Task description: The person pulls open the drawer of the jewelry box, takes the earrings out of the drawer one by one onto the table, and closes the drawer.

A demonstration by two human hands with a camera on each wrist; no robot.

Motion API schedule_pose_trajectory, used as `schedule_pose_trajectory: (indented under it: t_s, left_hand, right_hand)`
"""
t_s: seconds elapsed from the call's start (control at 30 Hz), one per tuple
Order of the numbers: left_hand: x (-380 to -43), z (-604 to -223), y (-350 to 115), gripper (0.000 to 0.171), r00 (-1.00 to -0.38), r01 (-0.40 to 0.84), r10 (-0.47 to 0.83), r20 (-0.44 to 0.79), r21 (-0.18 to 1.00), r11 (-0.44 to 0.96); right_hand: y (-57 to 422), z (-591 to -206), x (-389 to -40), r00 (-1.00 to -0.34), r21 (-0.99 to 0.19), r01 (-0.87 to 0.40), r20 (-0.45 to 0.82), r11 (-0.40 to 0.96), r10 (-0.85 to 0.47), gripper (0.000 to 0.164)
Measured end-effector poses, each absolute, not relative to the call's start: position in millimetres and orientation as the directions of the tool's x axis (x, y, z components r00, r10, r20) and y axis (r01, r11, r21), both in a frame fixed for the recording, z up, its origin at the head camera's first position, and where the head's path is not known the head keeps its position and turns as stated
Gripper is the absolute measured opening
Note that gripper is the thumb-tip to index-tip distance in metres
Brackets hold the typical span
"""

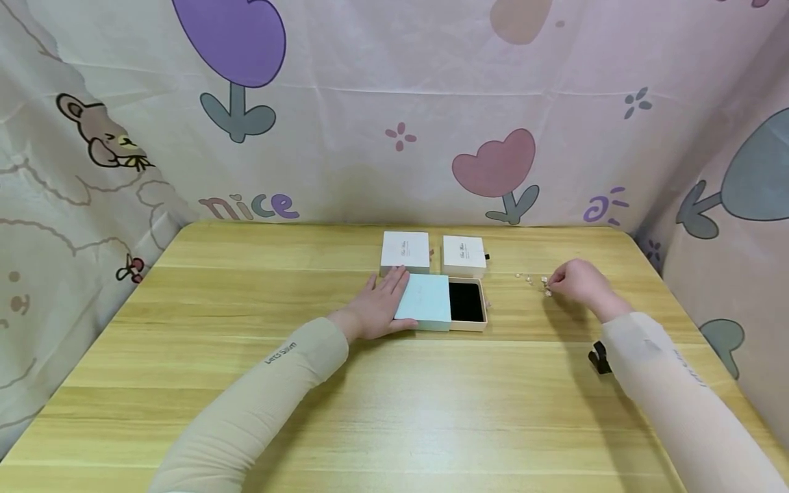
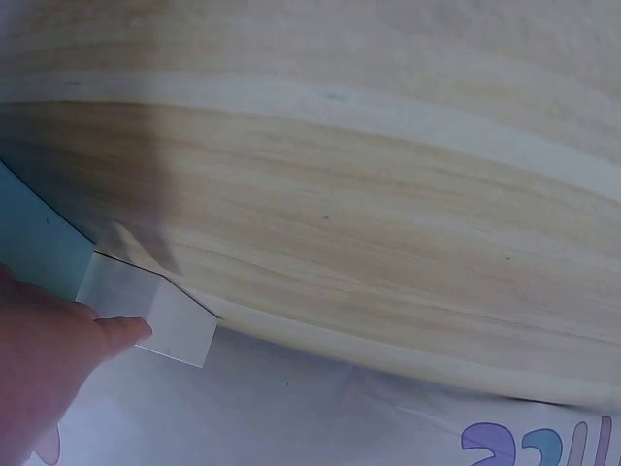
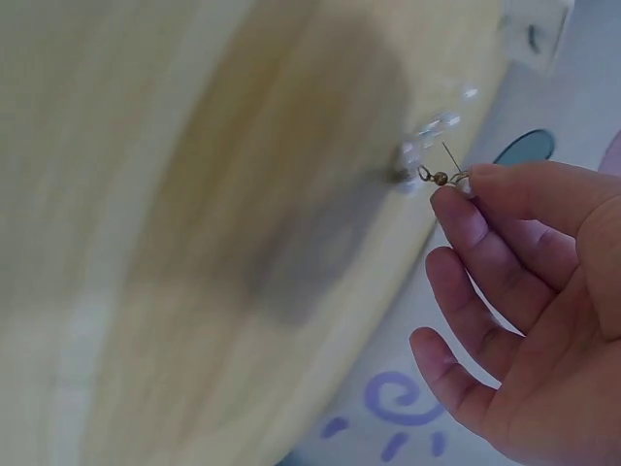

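Note:
My left hand lies with fingers spread against the left end of a light blue drawer box, its thumb along the front edge. The drawer sticks out to the right, showing a black lining. In the left wrist view, a finger reaches across a white box. At the right, my right hand pinches a small piece of jewelry between thumb and index finger. It shows a gold bead, a little ring and a thin pin, with clear beads beside it.
Two white lidded boxes, one at left and one at right, stand behind the blue box. More small beaded jewelry lies left of the right hand. A small black object sits beside the right sleeve. A printed curtain hangs behind the table.

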State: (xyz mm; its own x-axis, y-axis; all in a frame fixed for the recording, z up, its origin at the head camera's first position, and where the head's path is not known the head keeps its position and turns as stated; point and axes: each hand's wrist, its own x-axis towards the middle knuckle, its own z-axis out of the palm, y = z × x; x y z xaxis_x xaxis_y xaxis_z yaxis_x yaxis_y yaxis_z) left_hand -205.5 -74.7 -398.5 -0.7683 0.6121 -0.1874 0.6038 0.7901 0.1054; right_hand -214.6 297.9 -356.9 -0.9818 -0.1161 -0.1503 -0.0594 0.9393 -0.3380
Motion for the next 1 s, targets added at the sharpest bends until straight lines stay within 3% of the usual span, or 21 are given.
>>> schedule_pose_trajectory:
  t_s: [0.4, 1.0]
  left_hand:
    - [-206.1, -399.3, -73.3, 0.095, -0.771, 0.6, 0.607, -0.193, 0.104, 0.794]
    - [-206.0, -399.2, -74.1, 0.094, -0.772, 0.593, 0.604, -0.199, 0.115, 0.797]
  right_hand:
    - [312.2, -361.9, -211.8, -0.966, -0.312, 0.031, -0.253, 0.949, -0.052, 0.02]
    - [317.6, -366.0, -211.2, -0.969, -0.301, 0.009, -0.238, 0.954, -0.066, 0.013]
